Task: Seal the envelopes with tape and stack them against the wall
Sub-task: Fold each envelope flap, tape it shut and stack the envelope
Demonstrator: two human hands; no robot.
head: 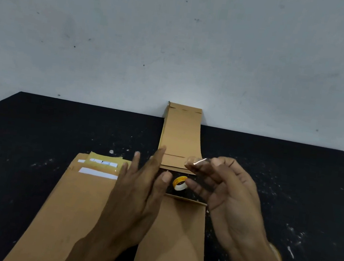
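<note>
Right hand (227, 194): raised above the table, thumb and fingertips pinching a short strip of clear tape (196, 161).
Left hand (141, 192): fingers straight, holding nothing.
Tape roll (180, 183): on the black table (35, 130), between both hands.
Centre envelope (172, 240): flat, below the roll.
Stacked envelopes (180, 138): leaning against the wall (178, 43).
Unsealed envelopes (74, 200): piled at left.

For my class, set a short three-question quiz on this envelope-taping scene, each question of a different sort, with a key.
1. True or false: the right hand pinches a strip of clear tape.
2. Where does the tape roll lie? A) on the left envelope pile B) on the black table between two envelopes C) in the left hand
3. Fill in: the far envelope leans against the ____.

Key: 1 true; 2 B; 3 wall.
</note>
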